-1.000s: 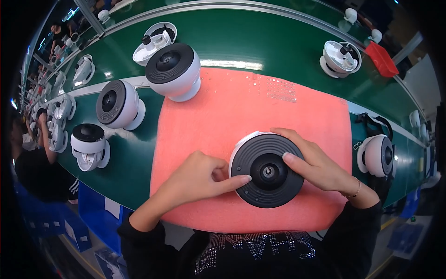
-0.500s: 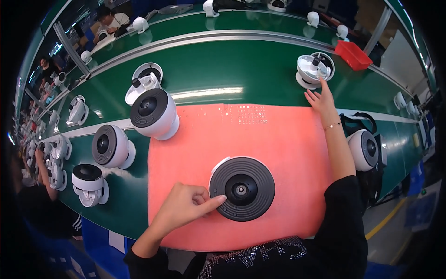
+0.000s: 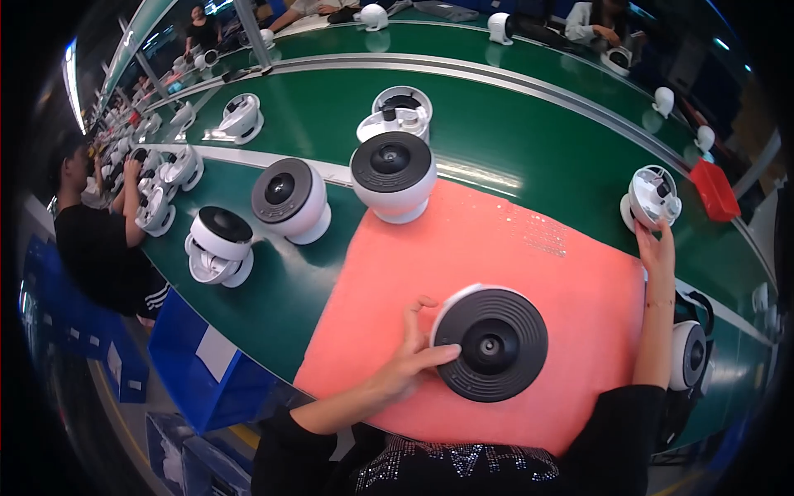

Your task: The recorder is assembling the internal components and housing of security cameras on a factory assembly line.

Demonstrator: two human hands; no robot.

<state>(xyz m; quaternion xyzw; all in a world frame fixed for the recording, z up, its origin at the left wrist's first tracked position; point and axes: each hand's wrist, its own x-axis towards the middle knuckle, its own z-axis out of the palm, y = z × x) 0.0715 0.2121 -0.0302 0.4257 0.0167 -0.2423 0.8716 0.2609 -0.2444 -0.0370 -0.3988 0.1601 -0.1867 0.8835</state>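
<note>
The left hand (image 3: pixel 418 355) rests its thumb on the black face of the round device (image 3: pixel 519 364) at the near middle of the pink mat (image 3: pixel 562 413), index finger raised; whether it grips cannot be told. The right hand (image 3: pixel 657 248) reaches far right, fingertips at the near edge of the open white housing (image 3: pixel 642 198); closure is unclear. The round face shows no long axis.

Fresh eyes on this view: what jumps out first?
The bright salmon-pink mat on the green bench, bearing a round device with a ridged black face near the wearer, left thumb on its edge. Then, far right, the right hand at an open white housing, beside a red bin.
</note>
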